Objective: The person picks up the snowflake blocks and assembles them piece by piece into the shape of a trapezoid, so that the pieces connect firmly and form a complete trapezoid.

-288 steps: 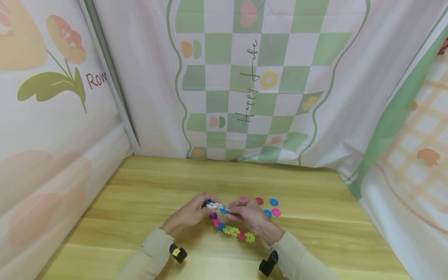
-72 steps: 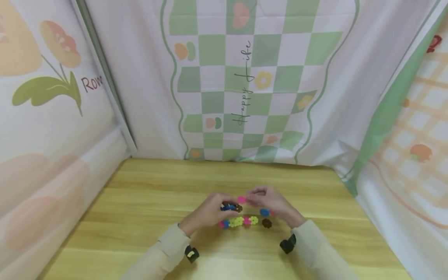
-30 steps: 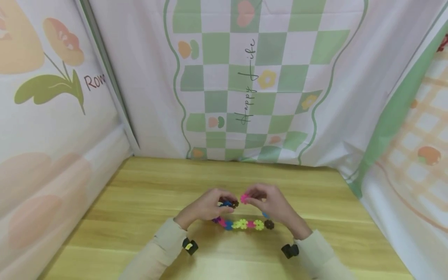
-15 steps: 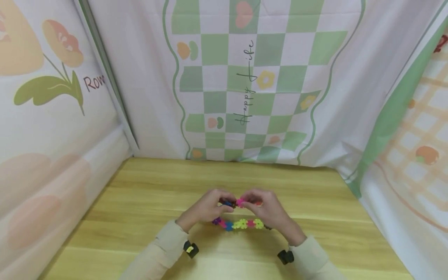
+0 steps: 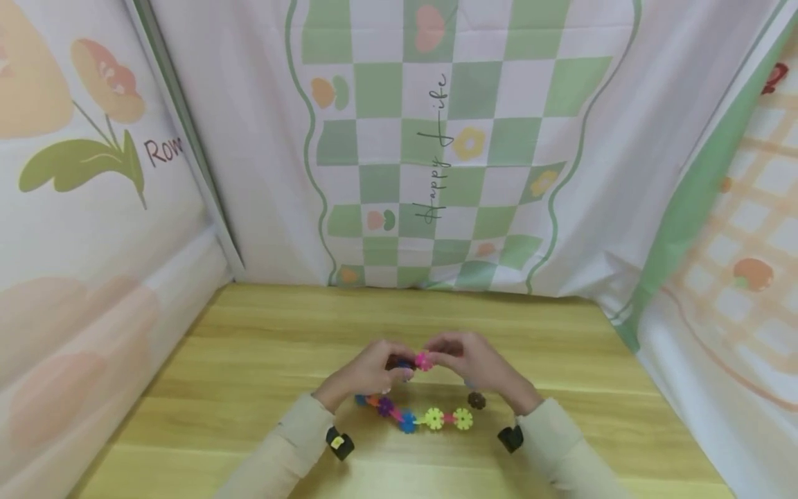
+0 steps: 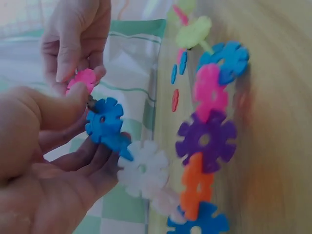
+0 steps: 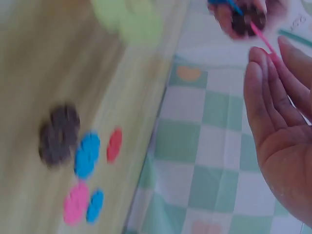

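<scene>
Both hands work on a chain of interlocking plastic snowflake discs. My left hand [image 5: 364, 371] grips the chain near one end, where a blue disc [image 6: 105, 119] and a brown disc [image 7: 248, 20] show. My right hand [image 5: 476, 364] pinches a pink snowflake disc [image 5: 424, 361], whose edge meets the brown disc; how deep it sits in the slot I cannot tell. From my left hand the chain runs down through a white disc [image 6: 143, 168], an orange disc [image 6: 197, 186] and a purple disc [image 5: 385, 407] to a yellow-green disc [image 5: 463, 418] at its other end.
Loose discs lie on the wooden table [image 5: 262, 326] under and beyond my right hand: a brown one [image 7: 58, 135], a red one [image 7: 114, 145], a pink one [image 7: 76, 203] and blue ones [image 7: 87, 154]. A checkered curtain [image 5: 436, 208] hangs behind the table's far edge.
Earlier my right hand held a blue disc at the chain; later it brought a pink disc leftward against the brown end disc. The chain's hanging part has shifted nearer to me.
</scene>
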`<state>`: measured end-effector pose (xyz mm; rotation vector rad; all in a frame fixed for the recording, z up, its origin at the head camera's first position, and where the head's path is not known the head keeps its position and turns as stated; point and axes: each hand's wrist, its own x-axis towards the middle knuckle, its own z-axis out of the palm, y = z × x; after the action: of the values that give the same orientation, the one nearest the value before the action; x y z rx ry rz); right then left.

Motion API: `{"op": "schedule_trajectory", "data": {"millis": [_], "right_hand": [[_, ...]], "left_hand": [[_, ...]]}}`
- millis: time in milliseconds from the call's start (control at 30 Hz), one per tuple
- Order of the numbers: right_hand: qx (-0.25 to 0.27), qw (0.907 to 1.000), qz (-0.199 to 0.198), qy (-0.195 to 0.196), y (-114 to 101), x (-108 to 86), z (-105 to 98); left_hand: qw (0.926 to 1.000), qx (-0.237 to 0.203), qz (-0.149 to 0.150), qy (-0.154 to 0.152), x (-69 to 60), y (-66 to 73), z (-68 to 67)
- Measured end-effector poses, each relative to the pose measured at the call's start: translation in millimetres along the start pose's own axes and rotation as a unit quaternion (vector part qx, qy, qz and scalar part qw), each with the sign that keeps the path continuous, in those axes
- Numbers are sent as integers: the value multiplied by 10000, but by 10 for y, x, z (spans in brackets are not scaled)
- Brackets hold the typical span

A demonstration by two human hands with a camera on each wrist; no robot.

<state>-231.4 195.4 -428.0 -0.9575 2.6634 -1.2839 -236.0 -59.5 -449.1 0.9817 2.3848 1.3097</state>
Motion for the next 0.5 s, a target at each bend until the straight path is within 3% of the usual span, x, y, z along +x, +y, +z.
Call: {"op": "schedule_trajectory", "data": {"millis": [100, 267, 500], "right_hand": [[-339, 9988, 339, -124, 109, 35, -161], [-1134, 9915, 580, -279, 379, 104, -347], [-1416, 9823, 1011, -687, 706, 89, -291]], "left_hand": [[9985, -432, -302, -139, -15, -55, -15], [9942, -858, -615, -199, -34, -138, -31], [9921, -983, -750, -218, -38, -182, -20]]}}
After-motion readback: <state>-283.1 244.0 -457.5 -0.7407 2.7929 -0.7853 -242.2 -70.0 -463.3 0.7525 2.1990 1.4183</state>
